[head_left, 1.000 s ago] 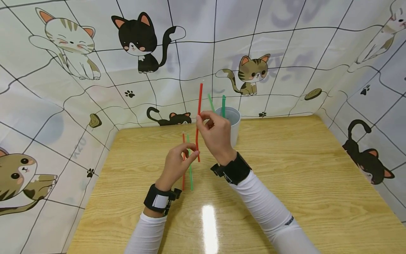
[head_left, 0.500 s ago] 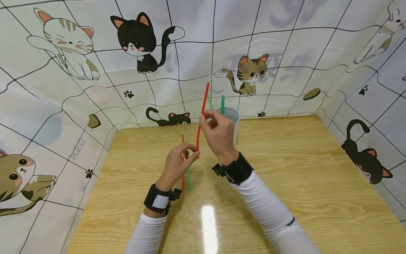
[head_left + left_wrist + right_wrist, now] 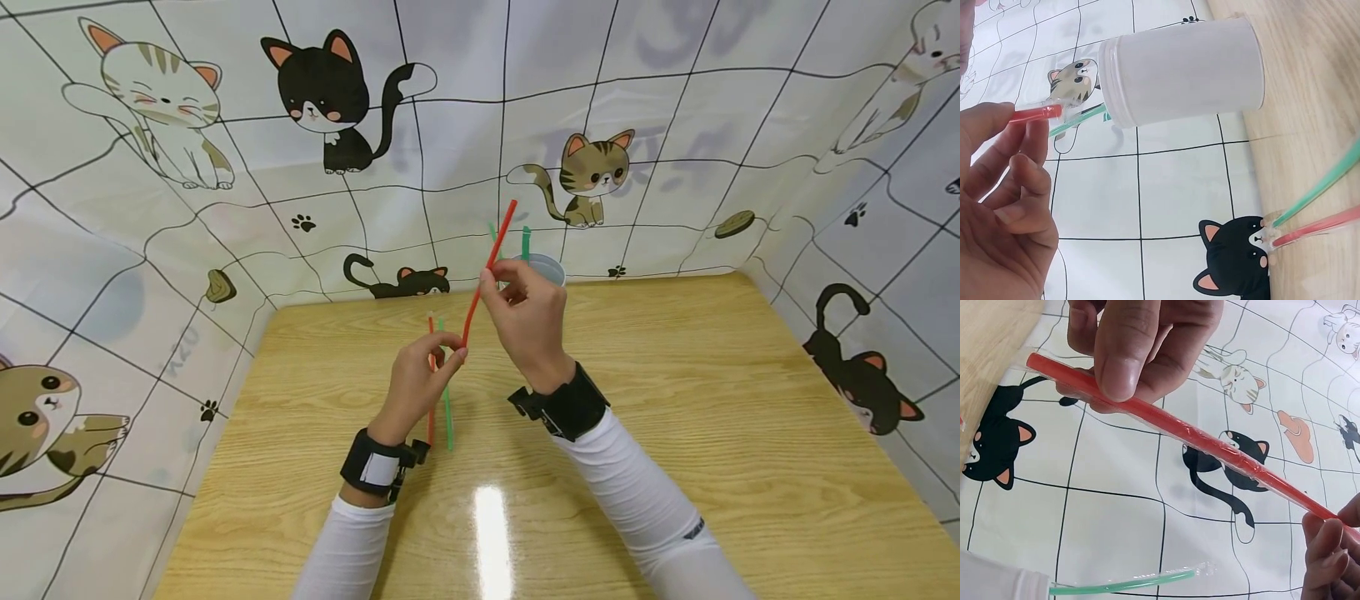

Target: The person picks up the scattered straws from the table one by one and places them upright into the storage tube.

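Both hands hold a red drinking straw [image 3: 502, 232] in a clear plastic wrapper, raised aslant above the table. My right hand [image 3: 528, 321] pinches it partway along between thumb and fingers. At its lower end my left hand [image 3: 423, 375] pinches it; in the left wrist view a short red tip and clear film stick out past those fingers. A second red straw [image 3: 431, 417] and a light green straw [image 3: 449, 417] lie side by side on the table, partly hidden by the left hand. Behind the right hand stands a white cup [image 3: 1182, 69] holding green straws [image 3: 526, 242].
The wood-grain table [image 3: 675, 375] ends against a cloth backdrop [image 3: 465, 125] printed with cats and grid lines, which rises at the back and both sides. The cup stands near the table's back edge.
The red straw has tilted, its upper end swinging right. The right hand has moved a little right and the left hand slightly up. The straws on the table stay put.
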Demonstrator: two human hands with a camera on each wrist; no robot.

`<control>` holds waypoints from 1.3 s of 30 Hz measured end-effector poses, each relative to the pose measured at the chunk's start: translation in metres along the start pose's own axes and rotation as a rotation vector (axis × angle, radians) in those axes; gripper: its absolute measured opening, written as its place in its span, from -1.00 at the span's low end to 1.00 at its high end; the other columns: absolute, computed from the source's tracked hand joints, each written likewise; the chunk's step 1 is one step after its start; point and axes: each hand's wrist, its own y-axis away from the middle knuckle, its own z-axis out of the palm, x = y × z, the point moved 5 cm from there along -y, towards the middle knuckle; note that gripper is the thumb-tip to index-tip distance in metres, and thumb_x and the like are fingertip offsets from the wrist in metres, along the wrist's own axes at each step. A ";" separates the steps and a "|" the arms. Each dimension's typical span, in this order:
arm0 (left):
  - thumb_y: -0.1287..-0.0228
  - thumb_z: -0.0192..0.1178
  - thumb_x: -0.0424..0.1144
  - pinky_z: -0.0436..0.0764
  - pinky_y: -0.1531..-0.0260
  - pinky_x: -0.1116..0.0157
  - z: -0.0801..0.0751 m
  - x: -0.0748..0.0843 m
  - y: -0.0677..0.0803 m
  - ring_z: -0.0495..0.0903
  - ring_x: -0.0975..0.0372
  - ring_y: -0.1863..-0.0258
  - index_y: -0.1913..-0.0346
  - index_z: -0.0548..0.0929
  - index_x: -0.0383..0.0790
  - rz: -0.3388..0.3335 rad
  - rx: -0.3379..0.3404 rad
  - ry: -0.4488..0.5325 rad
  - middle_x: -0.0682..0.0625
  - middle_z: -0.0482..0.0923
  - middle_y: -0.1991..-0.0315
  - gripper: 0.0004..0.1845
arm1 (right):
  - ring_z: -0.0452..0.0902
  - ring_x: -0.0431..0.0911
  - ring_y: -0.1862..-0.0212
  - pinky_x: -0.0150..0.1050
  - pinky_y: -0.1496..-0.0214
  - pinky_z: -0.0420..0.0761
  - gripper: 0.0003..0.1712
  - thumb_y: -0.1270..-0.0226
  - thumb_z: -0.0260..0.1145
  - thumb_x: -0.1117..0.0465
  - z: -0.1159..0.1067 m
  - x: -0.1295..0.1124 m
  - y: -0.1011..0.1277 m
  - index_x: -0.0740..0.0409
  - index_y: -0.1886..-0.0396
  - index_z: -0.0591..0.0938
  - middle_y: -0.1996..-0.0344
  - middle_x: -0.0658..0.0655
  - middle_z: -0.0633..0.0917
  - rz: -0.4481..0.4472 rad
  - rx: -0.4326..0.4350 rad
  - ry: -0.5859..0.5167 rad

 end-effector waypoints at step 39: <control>-0.44 0.24 -0.19 0.32 0.50 0.36 0.026 0.060 -0.095 0.58 0.11 0.43 0.03 0.72 -0.21 0.160 -0.010 -0.074 -0.07 0.71 0.27 -0.81 | 0.53 0.01 0.67 -0.23 0.54 0.42 -0.87 -0.17 0.38 0.50 -0.059 -0.036 -0.020 0.40 0.25 0.69 0.52 0.29 0.75 -0.281 0.122 0.168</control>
